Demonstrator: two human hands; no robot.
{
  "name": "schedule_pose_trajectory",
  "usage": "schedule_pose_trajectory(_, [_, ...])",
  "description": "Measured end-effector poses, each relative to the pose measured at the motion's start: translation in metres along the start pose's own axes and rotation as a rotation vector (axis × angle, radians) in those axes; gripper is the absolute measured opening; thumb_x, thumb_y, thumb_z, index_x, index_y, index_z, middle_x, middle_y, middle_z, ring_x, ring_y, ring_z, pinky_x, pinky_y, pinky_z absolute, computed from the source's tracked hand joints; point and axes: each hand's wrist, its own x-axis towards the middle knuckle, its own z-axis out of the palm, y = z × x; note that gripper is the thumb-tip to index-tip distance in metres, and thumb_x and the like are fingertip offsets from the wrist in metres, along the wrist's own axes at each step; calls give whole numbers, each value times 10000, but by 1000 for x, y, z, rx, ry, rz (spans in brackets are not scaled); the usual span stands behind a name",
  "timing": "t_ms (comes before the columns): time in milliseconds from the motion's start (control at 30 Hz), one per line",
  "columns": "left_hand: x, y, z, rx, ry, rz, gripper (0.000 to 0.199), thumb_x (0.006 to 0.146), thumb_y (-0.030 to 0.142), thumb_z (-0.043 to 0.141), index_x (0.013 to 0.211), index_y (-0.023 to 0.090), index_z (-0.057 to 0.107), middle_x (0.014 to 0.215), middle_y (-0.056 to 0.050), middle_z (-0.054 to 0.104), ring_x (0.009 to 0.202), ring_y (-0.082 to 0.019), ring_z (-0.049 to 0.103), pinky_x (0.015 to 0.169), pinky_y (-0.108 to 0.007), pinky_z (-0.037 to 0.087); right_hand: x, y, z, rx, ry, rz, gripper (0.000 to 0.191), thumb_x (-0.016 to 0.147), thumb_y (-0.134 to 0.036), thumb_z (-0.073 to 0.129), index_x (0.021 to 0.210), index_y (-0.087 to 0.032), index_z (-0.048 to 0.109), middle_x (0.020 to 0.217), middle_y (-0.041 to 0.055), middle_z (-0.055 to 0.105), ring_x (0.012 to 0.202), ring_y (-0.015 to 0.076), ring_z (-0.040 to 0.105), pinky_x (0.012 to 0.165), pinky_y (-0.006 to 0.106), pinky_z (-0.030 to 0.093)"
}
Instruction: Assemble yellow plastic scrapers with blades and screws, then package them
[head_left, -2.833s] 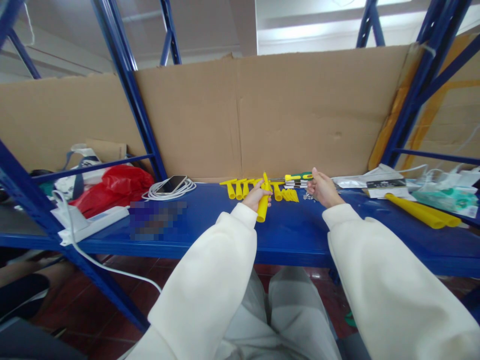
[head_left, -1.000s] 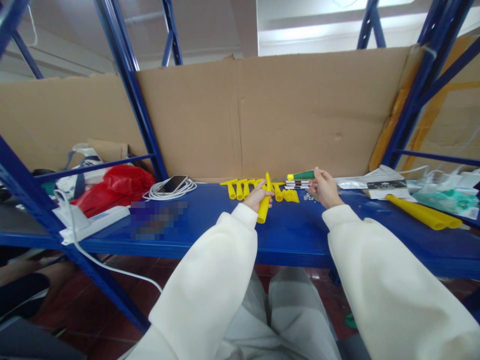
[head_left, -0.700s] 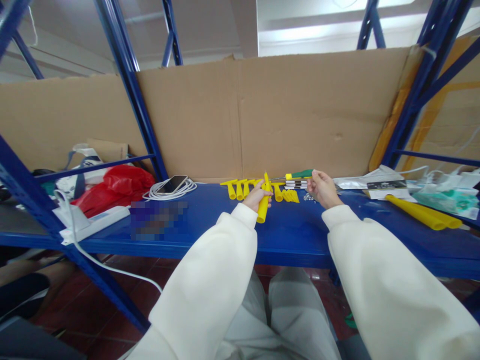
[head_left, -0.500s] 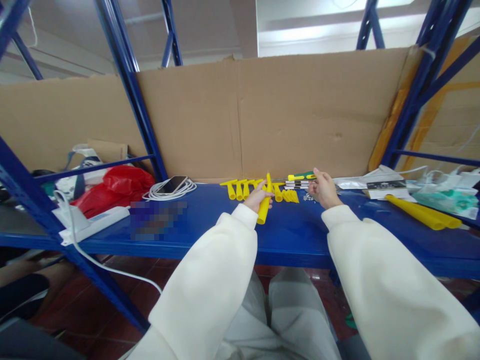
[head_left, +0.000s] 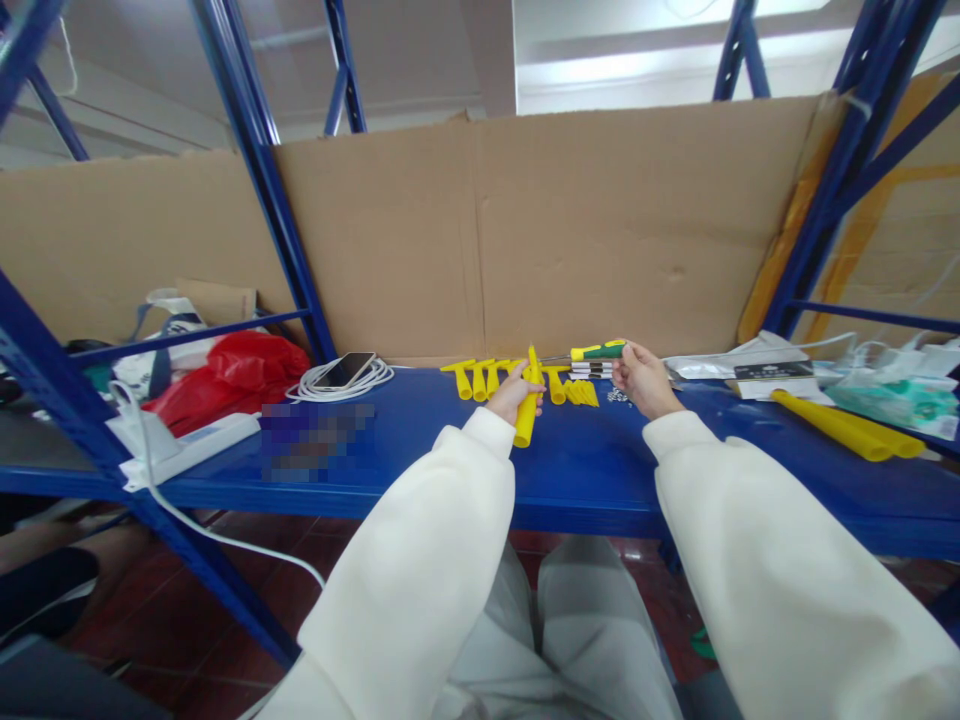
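Observation:
My left hand (head_left: 510,394) is closed around a yellow plastic piece with a wide round tube (head_left: 525,430) at its near end and a thin tip upward. My right hand (head_left: 648,384) grips the end of a screwdriver (head_left: 598,352) with a green and yellow handle. Its thin metal shaft points left to the upper part of the yellow piece; whether the tip touches a screw cannot be made out. Behind my left hand stands a row of similar yellow pieces (head_left: 478,384). Small yellow parts (head_left: 581,393) and tiny silvery bits (head_left: 619,395) lie between my hands.
Left on the blue shelf (head_left: 420,470) are a phone (head_left: 345,370) on a coiled white cable, a red bag (head_left: 247,370) and a white power strip (head_left: 199,450). To the right lie yellow cones (head_left: 847,425) and plastic packets (head_left: 892,395). Cardboard (head_left: 585,230) stands behind.
The screwdriver has shifted slightly left and turned, now showing more green on its handle. My right hand moved a little left with it. My left hand stays nearly in place on the yellow piece.

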Motion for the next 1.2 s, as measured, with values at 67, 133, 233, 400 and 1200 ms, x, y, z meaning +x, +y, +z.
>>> schedule_pose_trajectory(67, [0,0,0,4,2,0,885,806,-22,515,1564,327,222,902,-21,621,479,-60,458,448,-176,384,1,1,-1,-3,-12,-14,403,737,-534,791,815,-221,549,500,-90,489,384,58,432,339,151,311])
schedule_pose_trajectory(133, [1,-1,0,9,0,-5,888,807,-13,524,1566,331,217,916,-25,625,477,-58,455,451,-177,380,1,2,-1,-5,11,-28,450,723,-562,791,760,-225,496,484,-96,469,375,56,418,333,152,312])
schedule_pose_trajectory(233, [1,0,0,24,-11,-18,897,805,6,533,1570,342,206,947,-34,633,478,-56,453,456,-181,378,2,3,-1,-17,79,-27,502,711,-590,787,724,-232,435,474,-95,475,366,58,419,324,152,317])
schedule_pose_trajectory(400, [0,0,1,36,-14,-21,923,785,-21,497,1577,339,190,950,-37,640,484,-63,464,464,-187,382,3,3,-1,-65,138,-6,474,720,-593,776,756,-231,472,461,-96,471,344,59,408,306,151,295])
schedule_pose_trajectory(1200, [5,-4,0,34,-29,-13,867,804,81,600,1551,340,246,927,-32,626,489,-61,469,455,-181,388,-1,-1,0,-28,122,2,463,740,-542,783,746,-240,432,465,-100,458,354,62,389,311,154,304])
